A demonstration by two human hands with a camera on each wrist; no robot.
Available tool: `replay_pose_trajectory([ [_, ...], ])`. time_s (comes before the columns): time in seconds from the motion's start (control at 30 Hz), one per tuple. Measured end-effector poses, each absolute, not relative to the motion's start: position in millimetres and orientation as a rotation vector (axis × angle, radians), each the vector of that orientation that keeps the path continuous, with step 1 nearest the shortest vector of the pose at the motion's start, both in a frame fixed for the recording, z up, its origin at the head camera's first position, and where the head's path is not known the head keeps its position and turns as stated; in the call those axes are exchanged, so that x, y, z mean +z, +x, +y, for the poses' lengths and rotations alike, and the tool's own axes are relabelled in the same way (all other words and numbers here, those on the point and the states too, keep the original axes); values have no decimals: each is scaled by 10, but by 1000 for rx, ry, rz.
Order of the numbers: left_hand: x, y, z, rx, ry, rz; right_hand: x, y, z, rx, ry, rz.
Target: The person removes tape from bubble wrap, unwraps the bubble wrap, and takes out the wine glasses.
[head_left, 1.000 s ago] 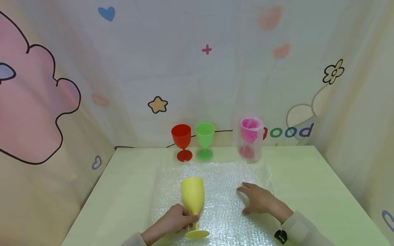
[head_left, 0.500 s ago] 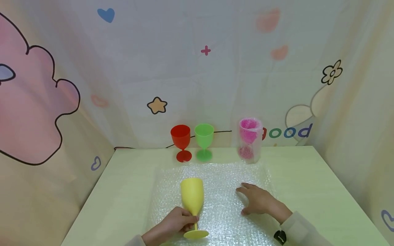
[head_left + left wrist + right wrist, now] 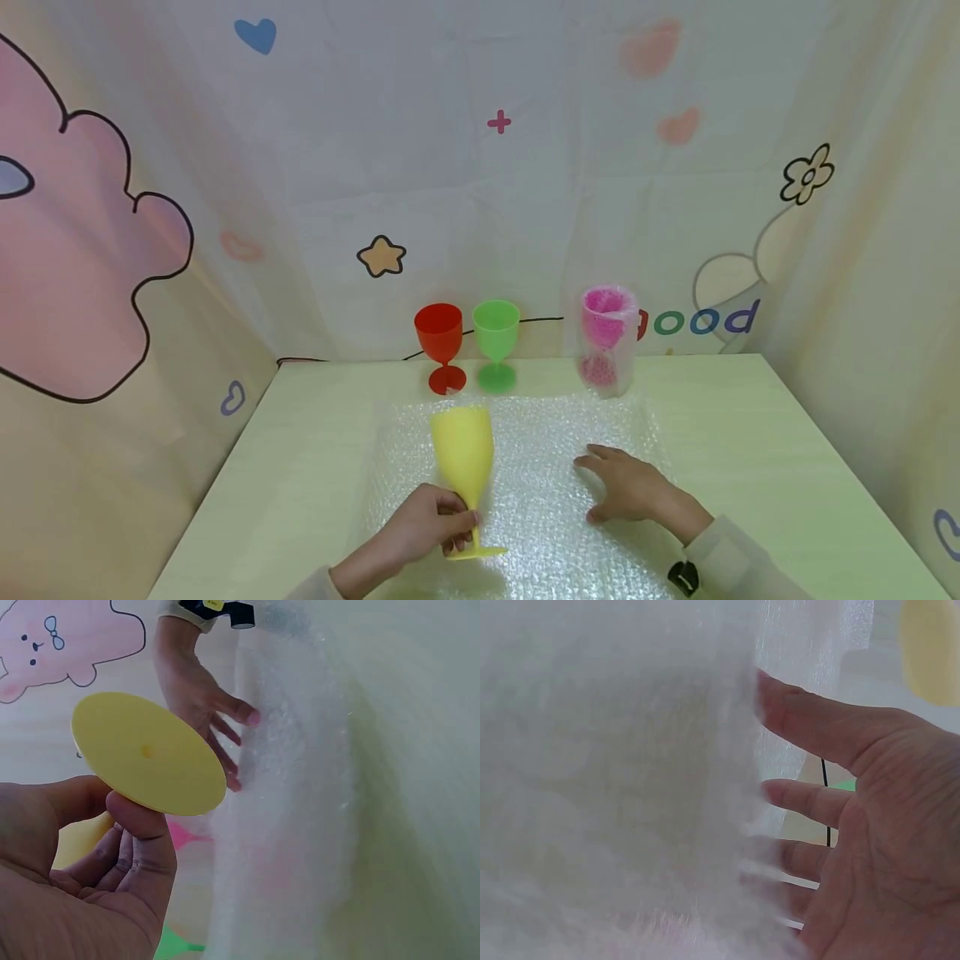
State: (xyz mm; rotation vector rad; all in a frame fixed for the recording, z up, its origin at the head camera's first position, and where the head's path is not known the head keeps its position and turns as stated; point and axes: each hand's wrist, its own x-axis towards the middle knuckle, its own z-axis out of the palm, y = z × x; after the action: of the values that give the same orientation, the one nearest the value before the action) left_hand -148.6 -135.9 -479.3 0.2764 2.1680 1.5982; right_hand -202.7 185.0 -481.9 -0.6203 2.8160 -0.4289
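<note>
While tilted: yellow goblet hangs over the near-left of the bubble wrap.
Left grip: left hand pinches the stem.
Right grip: right hand lies flat, fingers relaxed, on the wrap.
Risk: thin stem may twist loose; goblet drops onto the tabletop.

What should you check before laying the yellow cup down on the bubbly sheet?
1. Left hand grips the yellow goblet by its stem: ok.
2. Goblet's foot tilted off the bubble wrap sheet: ok.
3. Right hand rests flat on the sheet, pinning it: ok.
4. Sheet bare between the two hands: ok.
5. Red goblet, green goblet and wrapped pink goblet stand apart at the back: ok.
6. Sheet's near edge lying flat: cannot tell.
</note>
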Motion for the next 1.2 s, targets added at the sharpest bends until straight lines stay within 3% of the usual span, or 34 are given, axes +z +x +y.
replay_pose_trajectory([
  [0.67,-4096,-1843,-1226,1432,513,2578,-4834,-2037,1862,-433,-644,2821],
  [1.2,-3964,-2314,-833,1393,645,2775,-4838,-2039,1848,-442,-604,2812],
])
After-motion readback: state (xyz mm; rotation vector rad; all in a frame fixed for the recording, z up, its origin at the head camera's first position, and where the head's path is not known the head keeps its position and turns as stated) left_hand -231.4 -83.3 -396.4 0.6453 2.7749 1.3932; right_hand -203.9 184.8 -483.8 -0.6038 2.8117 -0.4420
